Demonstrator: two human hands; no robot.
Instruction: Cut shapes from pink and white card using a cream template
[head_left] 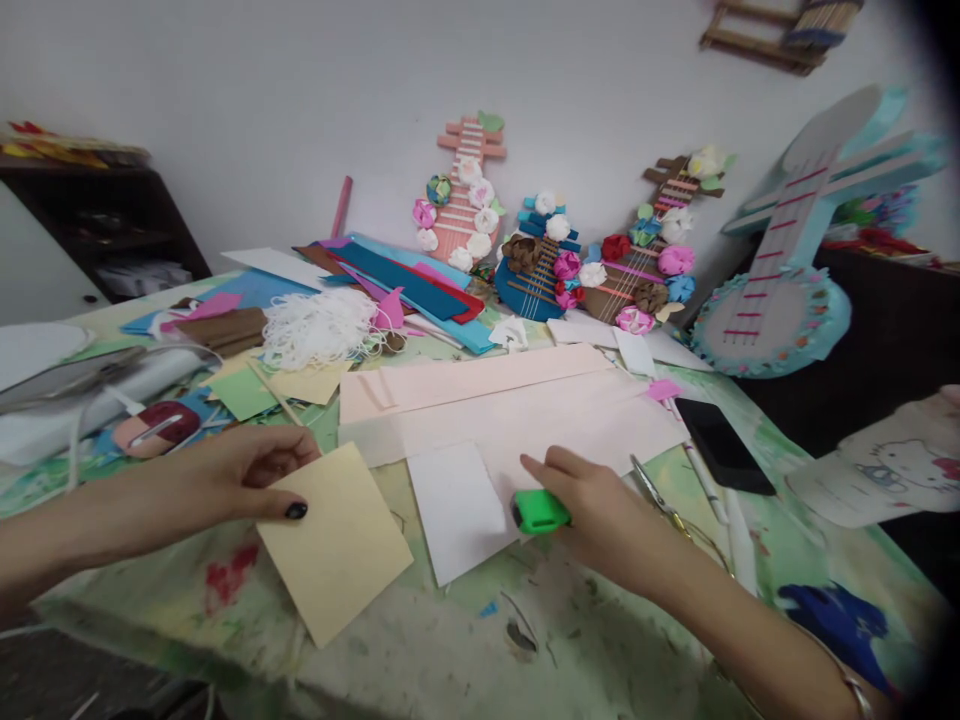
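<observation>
In my left hand [281,485] is a square of pale yellow paper [341,550], pinched at its upper left side between thumb and fingers. My right hand [577,495] is closed around a small bright green plastic tool [541,512] with a dark end; its exact kind does not show. Under that tool lies a white card [454,515], partly overlapping a wide sheet of pale pink paper [517,410] with a folded strip along its far side. Scissors [656,492] lie just beyond my right wrist, partly hidden by the arm.
A black phone [724,447] and a white pen [705,480] lie at the right. White string [322,325] is heaped at the back left beside coloured paper strips [405,280]. Paper-flowered lutes [536,265] lean on the wall; a larger one [772,300] stands right.
</observation>
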